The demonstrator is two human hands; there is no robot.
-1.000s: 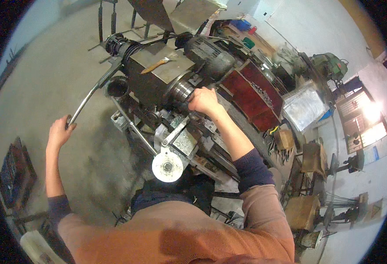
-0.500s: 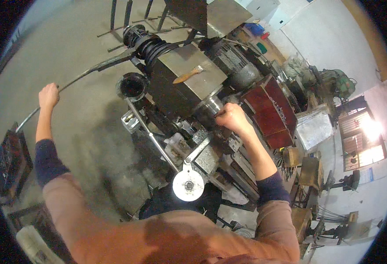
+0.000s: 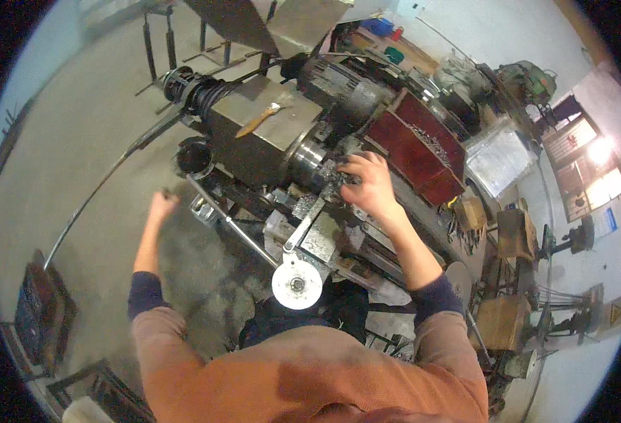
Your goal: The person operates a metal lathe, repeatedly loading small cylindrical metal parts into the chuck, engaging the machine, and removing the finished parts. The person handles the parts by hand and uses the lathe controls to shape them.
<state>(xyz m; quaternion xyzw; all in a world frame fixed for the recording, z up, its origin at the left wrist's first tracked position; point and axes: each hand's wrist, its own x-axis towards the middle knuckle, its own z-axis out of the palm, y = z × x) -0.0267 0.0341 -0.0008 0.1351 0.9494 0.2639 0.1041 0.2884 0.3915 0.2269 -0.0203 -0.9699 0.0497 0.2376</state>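
Note:
A lathe-like machine with a grey box-shaped housing stands before me, a shiny metal cylinder projecting from its right side. Just right of that cylinder, my right hand is over dark metal parts, with bent fingers and thumb apart. My left hand hangs in the air left of the machine, fingers curled and slightly blurred; a dark spot shows at them, too small to name. The long thin rod extends from the belt pulley down to the left, away from this hand. A white round disc on a metal arm sits nearest my body.
A wooden-handled brush lies on the housing. Behind it is a motor. A dark red tray holding metal shavings stands at right, near a silvery sheet-covered box. A dark low stand is at far left.
My left hand has let go of the long rod and moved right. My right hand has come off the shiny cylinder toward the parts beside it, its fingers spreading. The whole view has shifted.

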